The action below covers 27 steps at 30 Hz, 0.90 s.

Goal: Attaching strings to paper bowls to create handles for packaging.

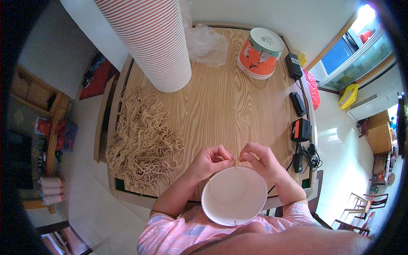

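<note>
A white paper bucket (236,199) rests in my lap at the near table edge, its open mouth facing up. A thin tan cord (236,163) is at its far rim, and a bit of the same cord shows at the near rim. My left hand (211,161) pinches the cord just left of that far rim point. Close on the other side, my right hand (260,160) has its thumb and fingers pressed together on the cord too. The exact grip at the fingertips is too small to make out. A large heap of loose tan cords (142,136) lies left of my left forearm.
A tall stack of nested white buckets (157,46) leans up at the back left, beside a clear plastic bag (208,44). Upside-down orange and green buckets (260,53) stand at the back right. Black adapters (301,129) and cables (312,157) line the right table edge.
</note>
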Each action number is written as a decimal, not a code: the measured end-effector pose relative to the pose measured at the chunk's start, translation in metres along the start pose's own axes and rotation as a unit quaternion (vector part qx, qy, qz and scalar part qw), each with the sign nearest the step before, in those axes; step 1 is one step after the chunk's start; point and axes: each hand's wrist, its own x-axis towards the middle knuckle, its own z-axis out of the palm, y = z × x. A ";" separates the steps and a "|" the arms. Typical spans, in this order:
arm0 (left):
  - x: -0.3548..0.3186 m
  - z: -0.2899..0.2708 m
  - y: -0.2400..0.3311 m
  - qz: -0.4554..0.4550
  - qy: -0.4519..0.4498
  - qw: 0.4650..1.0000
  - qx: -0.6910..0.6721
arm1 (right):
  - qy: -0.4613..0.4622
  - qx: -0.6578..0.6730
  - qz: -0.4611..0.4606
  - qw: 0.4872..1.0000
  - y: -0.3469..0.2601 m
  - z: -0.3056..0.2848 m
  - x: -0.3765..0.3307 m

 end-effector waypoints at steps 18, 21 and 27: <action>-0.002 0.000 0.001 0.010 -0.005 1.000 -0.002 | -0.006 -0.039 -0.210 0.977 0.001 -0.005 0.015; -0.002 0.000 0.000 0.015 -0.006 1.000 0.013 | -0.007 -0.067 -0.216 0.974 0.002 -0.006 0.015; -0.003 0.000 0.000 0.015 -0.007 1.000 0.015 | -0.018 -0.100 -0.184 0.978 0.004 -0.002 0.013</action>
